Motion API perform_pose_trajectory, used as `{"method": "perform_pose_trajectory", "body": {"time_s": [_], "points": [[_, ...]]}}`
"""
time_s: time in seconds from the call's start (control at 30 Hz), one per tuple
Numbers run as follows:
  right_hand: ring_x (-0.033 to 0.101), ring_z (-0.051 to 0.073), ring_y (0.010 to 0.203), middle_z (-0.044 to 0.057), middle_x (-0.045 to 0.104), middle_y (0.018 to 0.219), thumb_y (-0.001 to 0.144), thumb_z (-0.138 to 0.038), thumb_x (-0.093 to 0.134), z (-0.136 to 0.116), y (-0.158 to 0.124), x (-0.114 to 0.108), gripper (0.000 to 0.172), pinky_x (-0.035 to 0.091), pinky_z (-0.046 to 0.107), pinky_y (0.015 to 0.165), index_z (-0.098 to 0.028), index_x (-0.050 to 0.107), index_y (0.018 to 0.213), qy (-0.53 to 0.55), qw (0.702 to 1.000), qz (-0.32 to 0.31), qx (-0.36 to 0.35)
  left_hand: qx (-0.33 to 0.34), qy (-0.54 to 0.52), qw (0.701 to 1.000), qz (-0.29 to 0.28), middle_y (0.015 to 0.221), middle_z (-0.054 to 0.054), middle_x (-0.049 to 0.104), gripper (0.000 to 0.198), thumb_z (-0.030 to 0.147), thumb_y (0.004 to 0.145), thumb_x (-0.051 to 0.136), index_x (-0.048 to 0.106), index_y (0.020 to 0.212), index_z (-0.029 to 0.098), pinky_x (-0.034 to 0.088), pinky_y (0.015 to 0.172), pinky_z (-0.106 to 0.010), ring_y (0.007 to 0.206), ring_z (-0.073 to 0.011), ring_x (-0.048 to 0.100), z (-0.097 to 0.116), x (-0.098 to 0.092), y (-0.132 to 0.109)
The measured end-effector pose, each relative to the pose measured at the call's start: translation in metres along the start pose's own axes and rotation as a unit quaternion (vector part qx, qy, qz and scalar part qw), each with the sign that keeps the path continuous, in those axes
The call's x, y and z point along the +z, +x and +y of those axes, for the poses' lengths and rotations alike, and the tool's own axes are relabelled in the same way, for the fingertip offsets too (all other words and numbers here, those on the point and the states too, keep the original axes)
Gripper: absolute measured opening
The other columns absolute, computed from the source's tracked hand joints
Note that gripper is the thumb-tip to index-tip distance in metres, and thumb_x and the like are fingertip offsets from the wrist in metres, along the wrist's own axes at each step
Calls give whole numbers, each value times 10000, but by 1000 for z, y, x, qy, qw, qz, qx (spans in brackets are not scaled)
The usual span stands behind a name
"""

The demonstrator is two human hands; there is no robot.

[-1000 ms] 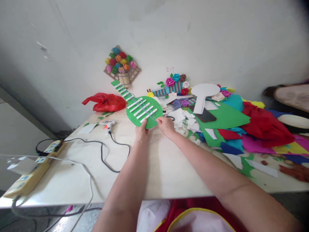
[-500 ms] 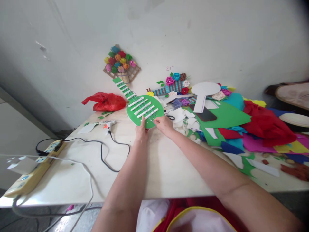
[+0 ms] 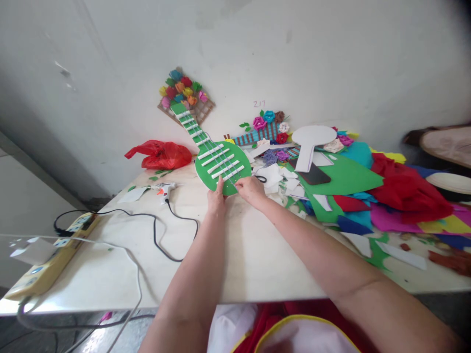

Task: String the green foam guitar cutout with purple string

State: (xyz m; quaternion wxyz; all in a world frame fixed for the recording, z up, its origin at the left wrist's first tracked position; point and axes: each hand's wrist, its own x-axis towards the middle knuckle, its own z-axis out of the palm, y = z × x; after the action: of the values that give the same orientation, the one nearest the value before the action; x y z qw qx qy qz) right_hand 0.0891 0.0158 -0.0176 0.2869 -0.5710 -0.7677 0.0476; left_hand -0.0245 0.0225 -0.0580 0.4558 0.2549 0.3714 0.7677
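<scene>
A green paper guitar (image 3: 221,166) with white strips and thin strings is tilted up above the white table (image 3: 235,255), its neck pointing up and left at the wall. My left hand (image 3: 216,200) grips its lower rim, thumb on the face. My right hand (image 3: 250,189) pinches the rim just to the right, where the strings end. Both hands are closed on the guitar.
A glue gun (image 3: 164,189) with a black cord lies left of my hands, beside a red plastic bag (image 3: 160,154). A power strip (image 3: 51,255) sits at the left edge. Coloured paper scraps (image 3: 368,196), a white paddle cutout (image 3: 311,139) and paper flower crafts (image 3: 267,127) fill the right.
The guitar has been raised and tipped more upright; its neck now reaches higher over the wall flower piece. Both hands stay on its lower rim.
</scene>
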Motion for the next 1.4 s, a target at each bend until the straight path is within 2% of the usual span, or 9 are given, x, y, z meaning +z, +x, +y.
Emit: {"method": "perform_pose_trajectory", "body": {"time_s": [0.23,0.4,0.57,0.7,0.93,1.03,1.17,1.23,1.4], "points": [[618,192,827,49,694,879,780,-280,491,-3,0,-6,230,433,272,675,-267,711,843,-15,1000,-11,9,23,66,997,-22,900,-85,669,447,409,599,716,640,945,137,513,647,-293,763,-182,637,0,-3,0],[616,202,844,77,684,872,771,-226,487,-4,1,-10,229,439,289,699,-246,705,838,-40,999,-29,16,46,95,994,-41,874,-71,676,431,387,586,725,653,931,138,497,709,-288,776,-176,635,-1,-1,-3],[621,226,850,131,671,877,770,-203,481,-2,4,-7,221,448,306,709,-170,683,853,-56,997,-35,32,50,117,990,-59,843,-80,680,400,370,579,733,665,885,121,489,738,-297,775,-187,638,0,3,-7],[622,228,868,132,670,900,758,-225,507,0,8,-6,227,451,294,713,-154,656,913,-38,998,-29,43,44,122,990,-62,836,-81,683,403,369,576,733,665,888,124,492,735,-294,786,-193,638,2,5,-8],[626,217,868,120,680,891,702,-165,520,5,13,-1,215,451,260,710,-143,654,870,3,998,-35,43,73,167,980,-85,795,-75,688,344,370,600,713,681,820,108,489,711,-267,755,-184,636,1,7,-8],[639,199,803,103,688,828,662,-138,539,6,15,2,224,460,237,670,-134,640,862,54,997,-32,52,68,162,982,-71,801,-74,689,347,371,598,714,679,827,113,490,705,-266,773,-191,636,1,6,-6],[606,138,515,50,662,620,660,-108,519,5,17,4,280,455,208,514,-132,622,919,148,977,-133,71,74,145,986,-35,799,-77,685,372,375,593,717,675,855,114,489,699,-269,786,-197,637,1,4,-1],[557,109,426,32,640,572,681,-130,517,4,17,2,240,431,190,448,-134,625,895,173,968,-166,75,78,137,987,-19,809,-78,683,390,386,589,717,672,867,116,490,687,-265,782,-194,637,1,1,3],[520,85,413,28,623,578,723,-223,521,1,17,-13,160,391,169,412,-135,636,791,154,975,-158,34,73,104,992,14,898,-83,674,406,409,604,706,658,905,142,497,665,-269,780,-185,633,0,-5,9]]}}
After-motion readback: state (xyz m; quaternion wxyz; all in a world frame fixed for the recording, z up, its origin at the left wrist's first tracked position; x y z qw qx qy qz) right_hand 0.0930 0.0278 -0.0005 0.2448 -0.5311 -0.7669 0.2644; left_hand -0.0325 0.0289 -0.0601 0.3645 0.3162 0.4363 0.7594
